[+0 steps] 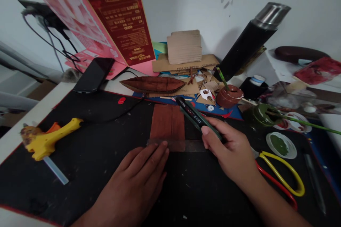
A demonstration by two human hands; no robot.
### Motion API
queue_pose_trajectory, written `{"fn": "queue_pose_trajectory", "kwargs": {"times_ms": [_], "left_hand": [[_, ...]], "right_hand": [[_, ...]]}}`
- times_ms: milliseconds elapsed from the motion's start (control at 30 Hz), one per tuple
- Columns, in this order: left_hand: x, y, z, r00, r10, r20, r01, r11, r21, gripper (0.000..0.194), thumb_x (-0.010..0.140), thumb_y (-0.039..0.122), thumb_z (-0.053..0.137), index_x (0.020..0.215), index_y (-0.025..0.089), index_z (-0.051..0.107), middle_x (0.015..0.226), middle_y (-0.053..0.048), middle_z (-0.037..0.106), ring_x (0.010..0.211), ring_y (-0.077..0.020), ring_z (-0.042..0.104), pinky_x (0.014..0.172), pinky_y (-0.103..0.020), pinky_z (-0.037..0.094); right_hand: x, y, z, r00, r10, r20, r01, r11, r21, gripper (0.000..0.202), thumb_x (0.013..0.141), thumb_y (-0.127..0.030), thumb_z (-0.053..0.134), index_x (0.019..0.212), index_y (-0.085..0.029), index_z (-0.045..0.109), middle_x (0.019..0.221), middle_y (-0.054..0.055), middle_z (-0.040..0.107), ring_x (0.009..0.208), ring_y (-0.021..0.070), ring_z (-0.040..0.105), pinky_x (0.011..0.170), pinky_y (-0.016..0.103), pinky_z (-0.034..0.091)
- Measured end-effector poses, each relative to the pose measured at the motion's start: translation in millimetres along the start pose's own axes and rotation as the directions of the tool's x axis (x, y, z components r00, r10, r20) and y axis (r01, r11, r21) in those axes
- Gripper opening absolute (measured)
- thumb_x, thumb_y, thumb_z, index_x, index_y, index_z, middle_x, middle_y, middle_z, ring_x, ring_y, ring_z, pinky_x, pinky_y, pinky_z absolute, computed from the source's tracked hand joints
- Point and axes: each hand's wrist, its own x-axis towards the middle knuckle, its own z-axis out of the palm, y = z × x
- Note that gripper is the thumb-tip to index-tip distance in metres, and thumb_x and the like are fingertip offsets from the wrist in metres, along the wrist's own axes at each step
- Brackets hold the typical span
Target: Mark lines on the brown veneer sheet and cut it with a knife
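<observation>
A reddish-brown painted rectangle (pixel 167 122), apparently cardboard, lies on the black cutting mat (pixel 106 170). Across its near end runs a clear ruler-like strip (pixel 177 145). My left hand (pixel 138 173) rests flat on that strip, fingers stretched out side by side, holding nothing. Wrapped in my right hand (pixel 226 145) is a dark green utility knife (pixel 195 115), raised at the right edge of the rectangle with its tip pointing up and to the left. Whether a blade is out I cannot tell. Behind the rectangle sits a brown boat-shaped piece (pixel 154 84).
A yellow glue gun (pixel 50 138) lies on the left, a phone (pixel 93 74) behind it. Scissors (pixel 282 173) are beside my right forearm. Paint jars (pixel 229 96), a black thermos (pixel 246 44) and cardboard scraps (pixel 185 46) crowd the back and right.
</observation>
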Motion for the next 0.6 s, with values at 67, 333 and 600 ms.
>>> {"fn": "queue_pose_trajectory", "kwargs": {"times_ms": [67,333,600], "left_hand": [[0.6,0.7,-0.2,1.0,-0.009,-0.006,0.009,1.0,-0.009,0.037,0.113,0.017,0.046,0.138,0.01,0.071,0.147,-0.01,0.073,0.131,-0.0258,0.065,0.108,-0.042,0.045],[-2.5,1.5,2.6,0.998,-0.056,-0.006,0.055,0.996,-0.076,0.036,0.115,0.022,0.046,0.14,0.011,0.07,0.15,-0.009,0.071,0.135,-0.0252,0.063,0.112,-0.042,0.042],[-4.0,0.5,3.9,0.999,-0.051,0.004,0.051,0.995,-0.086,0.036,0.115,0.024,0.048,0.14,0.011,0.07,0.151,-0.008,0.071,0.138,-0.0255,0.061,0.114,-0.042,0.042]], "right_hand": [[0.3,0.2,-0.3,1.0,0.006,0.005,-0.006,1.0,0.007,0.032,0.101,-0.042,0.067,0.117,-0.02,0.083,0.061,-0.003,0.06,0.049,0.0131,0.048,0.042,0.024,0.034],[-1.1,-0.1,-1.4,0.996,0.09,0.005,-0.09,0.994,0.053,0.038,0.101,-0.046,0.068,0.122,-0.018,0.083,0.06,-0.003,0.06,0.045,0.012,0.043,0.038,0.023,0.03],[-2.4,-1.3,-1.1,0.998,0.062,-0.002,-0.062,0.998,0.024,0.033,0.101,-0.043,0.068,0.119,-0.02,0.084,0.06,-0.003,0.06,0.046,0.0126,0.046,0.039,0.024,0.033]]}}
